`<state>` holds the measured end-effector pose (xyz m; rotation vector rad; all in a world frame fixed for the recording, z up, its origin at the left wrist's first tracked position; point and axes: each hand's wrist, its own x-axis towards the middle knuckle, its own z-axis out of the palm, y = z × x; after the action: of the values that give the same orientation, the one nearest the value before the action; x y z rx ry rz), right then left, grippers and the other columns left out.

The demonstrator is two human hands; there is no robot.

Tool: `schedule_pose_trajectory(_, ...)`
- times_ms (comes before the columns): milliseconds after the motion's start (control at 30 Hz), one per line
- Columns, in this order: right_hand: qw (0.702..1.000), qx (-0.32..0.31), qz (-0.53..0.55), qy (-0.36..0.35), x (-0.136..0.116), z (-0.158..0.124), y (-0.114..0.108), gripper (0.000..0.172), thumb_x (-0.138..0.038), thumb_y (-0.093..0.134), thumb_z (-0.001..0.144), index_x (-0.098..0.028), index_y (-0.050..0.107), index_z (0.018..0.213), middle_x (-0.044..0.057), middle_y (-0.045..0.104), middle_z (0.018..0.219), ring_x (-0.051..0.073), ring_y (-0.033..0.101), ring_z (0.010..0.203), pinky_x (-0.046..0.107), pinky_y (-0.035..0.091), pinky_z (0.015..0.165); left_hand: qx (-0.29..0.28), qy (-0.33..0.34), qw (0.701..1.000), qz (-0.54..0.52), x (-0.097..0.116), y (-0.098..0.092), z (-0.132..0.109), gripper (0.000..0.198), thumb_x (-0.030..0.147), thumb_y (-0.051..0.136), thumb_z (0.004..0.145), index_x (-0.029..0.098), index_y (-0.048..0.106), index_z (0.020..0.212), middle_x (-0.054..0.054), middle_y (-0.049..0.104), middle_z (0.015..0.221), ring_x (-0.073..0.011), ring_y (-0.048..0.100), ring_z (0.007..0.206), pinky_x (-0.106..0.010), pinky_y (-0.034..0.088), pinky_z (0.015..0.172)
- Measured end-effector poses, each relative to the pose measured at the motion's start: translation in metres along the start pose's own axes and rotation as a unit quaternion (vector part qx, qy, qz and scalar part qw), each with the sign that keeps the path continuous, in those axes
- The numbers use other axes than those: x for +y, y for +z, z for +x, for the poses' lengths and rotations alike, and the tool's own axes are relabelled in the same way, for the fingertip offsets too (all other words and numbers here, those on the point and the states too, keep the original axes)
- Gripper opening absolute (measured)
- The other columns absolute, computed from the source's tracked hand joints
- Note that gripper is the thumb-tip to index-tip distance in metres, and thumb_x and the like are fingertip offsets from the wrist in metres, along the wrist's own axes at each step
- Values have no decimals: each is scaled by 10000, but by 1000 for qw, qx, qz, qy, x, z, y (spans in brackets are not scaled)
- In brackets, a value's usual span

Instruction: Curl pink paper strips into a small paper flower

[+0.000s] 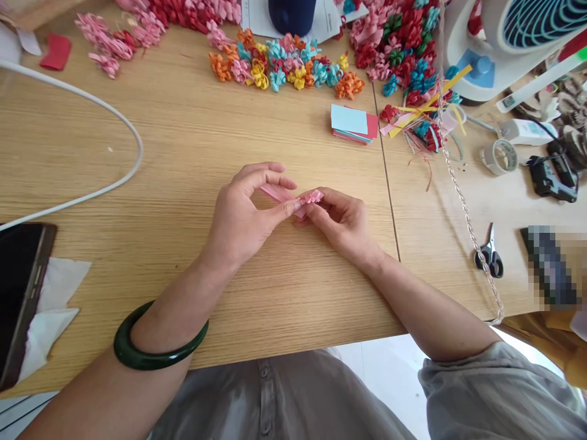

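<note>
Observed two hands meeting above the tabletop (183, 153). Found the right hand (349, 225) pinching one pink paper strip (276, 192) by its folded end, between thumb and forefinger. Found the left hand (238, 220) with thumb against the same folds and two fingers arched apart; cannot tell whether gripping from beneath. Located the strip between both hands, with its loose length running toward the left fingers. Noted one green bangle (160, 361) on the left forearm. Counted beyond: one stack of cards (349, 118), light blue uppermost; one row of multicoloured paper flowers (298, 77), too crowded to count. Counted at right: one pair of scissors (494, 261), one tape roll (491, 160), one fan (477, 67). Counted at left: one white cable (134, 135), one dark-screened device (21, 287), two tissue corners (63, 282).
</note>
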<state>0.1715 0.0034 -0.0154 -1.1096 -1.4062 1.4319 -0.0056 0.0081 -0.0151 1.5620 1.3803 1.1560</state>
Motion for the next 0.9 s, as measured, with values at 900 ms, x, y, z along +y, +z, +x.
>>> schedule_pose_trajectory(900, 993, 7, 93, 65, 7, 9, -7, 498, -631, 847, 737, -163, 705, 825, -11, 704, 675, 104, 678, 613, 236, 635, 627, -28, -64, 992, -105, 1, -2, 2, 406, 382, 816, 829, 198, 774, 1188, -47, 796, 1004, -222, 739, 923, -366, 606, 912)
